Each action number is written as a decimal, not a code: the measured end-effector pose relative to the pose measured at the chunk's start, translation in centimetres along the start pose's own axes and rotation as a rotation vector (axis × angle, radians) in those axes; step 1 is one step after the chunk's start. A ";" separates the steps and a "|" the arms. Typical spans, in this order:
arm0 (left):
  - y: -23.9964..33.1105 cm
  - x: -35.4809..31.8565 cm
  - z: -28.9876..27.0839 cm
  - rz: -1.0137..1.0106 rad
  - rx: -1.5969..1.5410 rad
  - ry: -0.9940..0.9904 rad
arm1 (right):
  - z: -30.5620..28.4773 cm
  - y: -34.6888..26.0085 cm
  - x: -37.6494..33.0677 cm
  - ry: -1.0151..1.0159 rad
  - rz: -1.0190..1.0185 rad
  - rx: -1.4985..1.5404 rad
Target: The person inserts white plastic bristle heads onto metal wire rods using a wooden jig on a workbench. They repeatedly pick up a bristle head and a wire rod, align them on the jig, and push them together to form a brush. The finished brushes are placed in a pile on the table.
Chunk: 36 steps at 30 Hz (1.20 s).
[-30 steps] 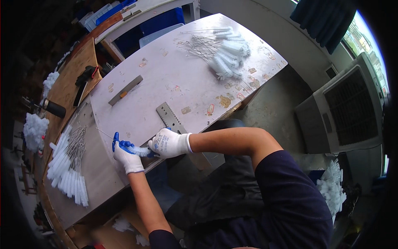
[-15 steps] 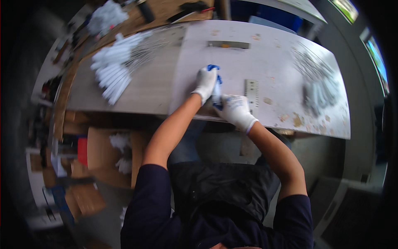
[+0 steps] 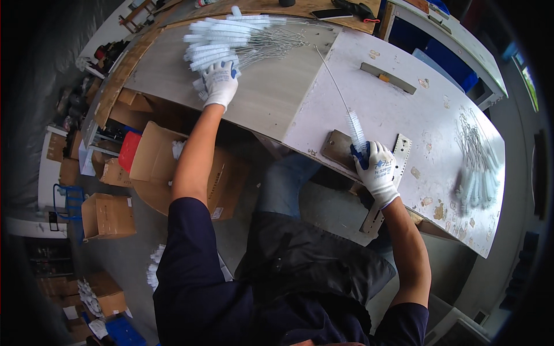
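Note:
My right hand [image 3: 375, 168], in a white glove with blue palm coating, is closed on the lower end of a tube brush [image 3: 356, 128]. Its pale bristles stick up past my fingers, and a thin wire handle slants away to the far left. At the left, my gloved left hand [image 3: 221, 83] reaches to the near edge of a pile of similar brushes [image 3: 216, 36]. Its fingers curl over a bristle head there, fingertips partly hidden. The wire handles of that pile fan together toward the right. Close to my right hand lie a metal block [image 3: 339, 148] and a perforated metal strip [image 3: 401, 151].
A second bundle of brushes [image 3: 478, 173] lies at the table's right end. A flat metal bar [image 3: 388, 78] rests toward the far side. Beyond are a phone [image 3: 331, 13] and a black item with a red tip. Cardboard boxes [image 3: 108, 216] stand below left.
My hands were together over the middle of the table. My left hand has moved left to the brush pile, while my right hand keeps a brush near the front edge. The view has turned.

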State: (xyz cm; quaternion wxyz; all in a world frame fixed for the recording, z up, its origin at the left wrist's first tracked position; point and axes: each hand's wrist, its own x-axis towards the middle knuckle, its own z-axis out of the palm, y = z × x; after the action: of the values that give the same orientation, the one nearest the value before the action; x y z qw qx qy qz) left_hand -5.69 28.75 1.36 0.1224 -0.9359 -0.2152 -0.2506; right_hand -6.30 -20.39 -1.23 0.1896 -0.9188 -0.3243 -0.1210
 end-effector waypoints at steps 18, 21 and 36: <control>3.4 0.8 -5.0 0.334 0.217 -0.125 | -0.4 0.2 0.3 0.043 0.101 0.088; 8.5 -2.8 -5.2 0.267 -0.160 -0.152 | -0.9 0.7 -0.1 0.139 0.143 0.219; 25.9 -10.1 -4.3 -0.483 -1.601 -0.498 | -13.6 17.9 -9.7 0.332 0.537 -0.187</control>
State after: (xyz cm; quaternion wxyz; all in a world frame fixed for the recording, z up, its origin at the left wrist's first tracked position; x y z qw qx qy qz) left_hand -3.33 1.15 -3.42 -0.6790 -0.6971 -0.1874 -0.1336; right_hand -3.48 -44.36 2.81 0.1798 -0.9527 -0.0226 -0.2438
